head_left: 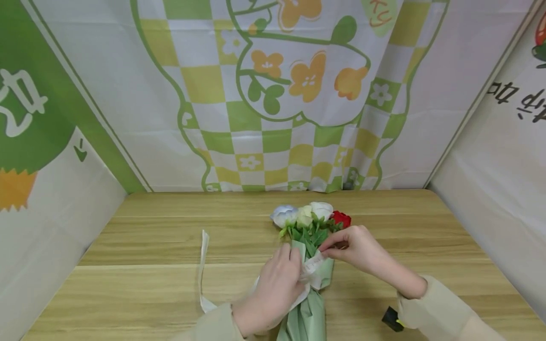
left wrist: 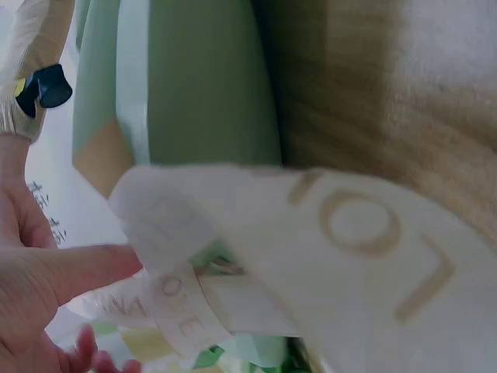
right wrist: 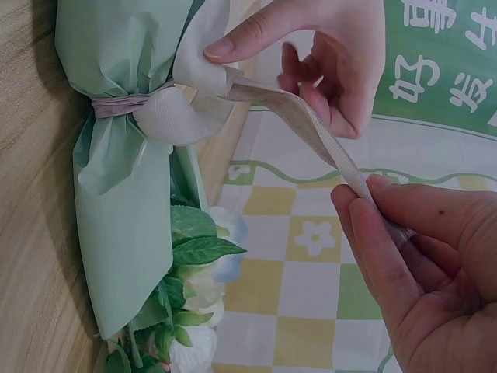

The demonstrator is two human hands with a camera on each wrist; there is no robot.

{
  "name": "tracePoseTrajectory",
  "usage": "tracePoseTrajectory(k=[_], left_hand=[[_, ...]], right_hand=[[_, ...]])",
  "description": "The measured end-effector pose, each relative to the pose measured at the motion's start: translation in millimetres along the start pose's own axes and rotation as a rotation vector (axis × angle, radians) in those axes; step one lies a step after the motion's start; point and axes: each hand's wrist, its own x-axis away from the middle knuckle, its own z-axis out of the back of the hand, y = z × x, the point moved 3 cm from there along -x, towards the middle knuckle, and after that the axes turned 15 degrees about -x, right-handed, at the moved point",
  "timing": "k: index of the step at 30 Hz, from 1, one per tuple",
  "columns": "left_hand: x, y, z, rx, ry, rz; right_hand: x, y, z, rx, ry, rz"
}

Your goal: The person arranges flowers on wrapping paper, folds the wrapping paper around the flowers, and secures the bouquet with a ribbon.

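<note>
A bouquet wrapped in pale green paper (head_left: 309, 317) lies on the table, its flowers toward the back. Those flowers include a pale blue bloom (head_left: 285, 216), a white one (head_left: 322, 210) and a red one (head_left: 341, 219). Around the gathered waist of the paper runs a whitish ribbon (right wrist: 167, 116) with printed letters. My left hand (head_left: 277, 284) holds a loop of this ribbon near the knot, thumb on top in the right wrist view. The right hand (head_left: 358, 248) pinches a ribbon end (right wrist: 349, 171) between thumb and fingers, drawn out from the loop.
A long ribbon tail (head_left: 202, 270) trails over the wooden table (head_left: 149, 251) to the left of the bouquet. A black device (head_left: 391, 319) sits at the right sleeve. Printed cloth panels (head_left: 290, 156) stand behind and at both sides.
</note>
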Motion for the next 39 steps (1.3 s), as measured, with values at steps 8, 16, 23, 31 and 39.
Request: tracePoseTrajectory(k=[8, 16, 23, 31, 39], left_hand=[[-12.0, -14.4, -15.1, 0.247, -0.322, 0.049], [-17.9, -17.0, -24.1, 0.409, -0.495, 0.051], [-22.9, -15.6, -23.8, 0.432, -0.546, 0.056], [-26.1, -13.9, -25.4, 0.406, -0.586, 0.038], [-28.6, -11.5, -23.6, 0.39, -0.603, 0.026]], right_hand=[[0.1, 0, 0, -0.001, -0.005, -0.006], [0.1, -1, 0, 0.001, -0.008, 0.002], [0.5, -1, 0, 0.004, -0.006, 0.002], [0.2, 1, -1, 0.001, -0.011, -0.006], [-0.4, 0, -1, 0.0, -0.013, -0.003]])
